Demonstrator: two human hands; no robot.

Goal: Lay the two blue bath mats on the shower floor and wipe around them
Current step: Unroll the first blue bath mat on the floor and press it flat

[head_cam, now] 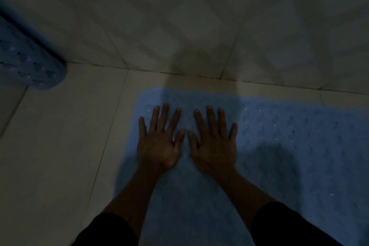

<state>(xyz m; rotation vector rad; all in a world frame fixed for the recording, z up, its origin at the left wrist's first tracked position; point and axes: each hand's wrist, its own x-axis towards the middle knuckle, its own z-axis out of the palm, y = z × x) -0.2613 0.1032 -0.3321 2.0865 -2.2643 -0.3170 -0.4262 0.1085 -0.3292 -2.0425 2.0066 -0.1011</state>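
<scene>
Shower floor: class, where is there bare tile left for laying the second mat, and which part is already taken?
Bare floor lies left of the flat mat, reaching up to the rolled mat by the wall. A thin strip runs between mat and wall. The right is crowded: left hand and right hand press that mat.

Head view — steeply downward, perhaps close.

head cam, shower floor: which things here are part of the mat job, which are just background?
Part of the job:
flat blue mat, pressed under left hand and right hand
second blue mat, standing against the wall, far left
floor tiles

Background:
wall tiles
No cloth in view.
</scene>
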